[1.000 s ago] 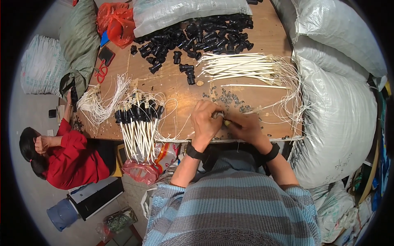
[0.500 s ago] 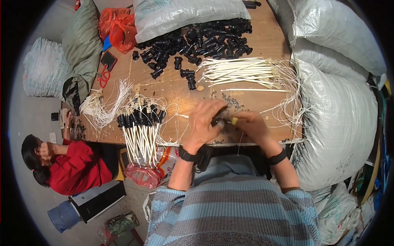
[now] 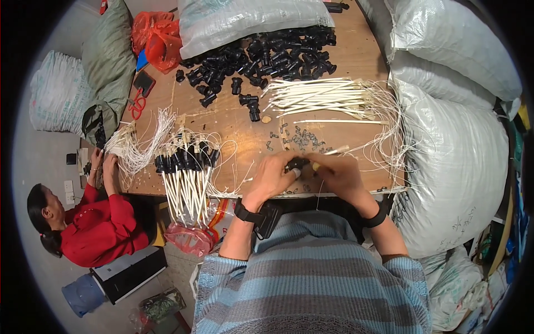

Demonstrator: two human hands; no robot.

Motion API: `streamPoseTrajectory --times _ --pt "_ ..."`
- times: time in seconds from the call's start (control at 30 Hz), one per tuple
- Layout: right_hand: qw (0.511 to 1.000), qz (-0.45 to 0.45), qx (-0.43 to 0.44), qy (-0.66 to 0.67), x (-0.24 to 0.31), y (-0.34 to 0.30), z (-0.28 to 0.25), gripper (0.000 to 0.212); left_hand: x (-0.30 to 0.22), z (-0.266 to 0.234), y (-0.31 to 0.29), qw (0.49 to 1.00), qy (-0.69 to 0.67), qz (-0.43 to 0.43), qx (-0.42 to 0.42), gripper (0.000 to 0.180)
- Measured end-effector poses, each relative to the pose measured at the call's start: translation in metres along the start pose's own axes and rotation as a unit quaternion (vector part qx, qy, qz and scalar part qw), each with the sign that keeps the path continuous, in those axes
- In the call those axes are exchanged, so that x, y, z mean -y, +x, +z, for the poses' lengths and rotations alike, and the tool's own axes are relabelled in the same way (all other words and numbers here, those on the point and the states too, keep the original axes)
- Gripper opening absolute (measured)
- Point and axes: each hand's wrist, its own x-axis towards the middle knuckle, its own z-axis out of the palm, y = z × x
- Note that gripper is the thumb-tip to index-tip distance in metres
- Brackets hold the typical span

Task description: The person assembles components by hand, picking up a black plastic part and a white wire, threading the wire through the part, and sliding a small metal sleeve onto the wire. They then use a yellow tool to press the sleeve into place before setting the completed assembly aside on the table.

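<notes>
My left hand [image 3: 273,177] is closed around a black cylindrical plastic part [image 3: 298,163] close to the table's near edge. Beside it, my right hand [image 3: 340,173] has its fingers curled together, with a small yellow piece [image 3: 316,166] showing at the fingertips; the rest of that piece is hidden. A white rod end [image 3: 337,150] shows just beyond the right knuckles. Small grey metal clips [image 3: 303,139] lie scattered past both hands. A thin white wire [image 3: 318,201] hangs below the right hand.
White rods with wires [image 3: 317,99] lie behind my hands. Black plastic parts [image 3: 261,58] are heaped by a white sack [image 3: 256,25]. Finished-looking rods with black ends [image 3: 186,167] overhang the edge at left. Full sacks [image 3: 445,161] border the right. A co-worker in red [image 3: 103,228] sits left.
My hands have come slightly nearer to me, uncovering more clips and the white rod end. The co-worker's hand has left the head, and both hands now reach to the table.
</notes>
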Motion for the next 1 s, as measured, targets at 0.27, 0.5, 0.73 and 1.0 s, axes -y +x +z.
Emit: streamPoseTrajectory --times 0.27,0.5,0.73,1.0 --pt "0.979 -0.109 0.045 -0.163 0.000 -0.002 -0.001 0.039 -0.004 0.000 -0.006 0.999 0.001 -0.033 0.007 0.033" --pt "0.937 -0.168 0.120 -0.281 0.012 -0.002 -0.006 0.047 0.010 0.010 -0.009 0.996 -0.028 -0.081 0.008 0.030" --pt "0.986 -0.089 0.110 -0.091 0.002 0.000 -0.004 0.049 0.013 0.007 -0.020 0.998 -0.026 -0.031 -0.038 0.025" --pt "0.933 0.201 0.297 -0.030 0.013 0.032 -0.012 0.021 -0.002 0.014 -0.029 0.973 0.129 0.151 -0.118 0.019"
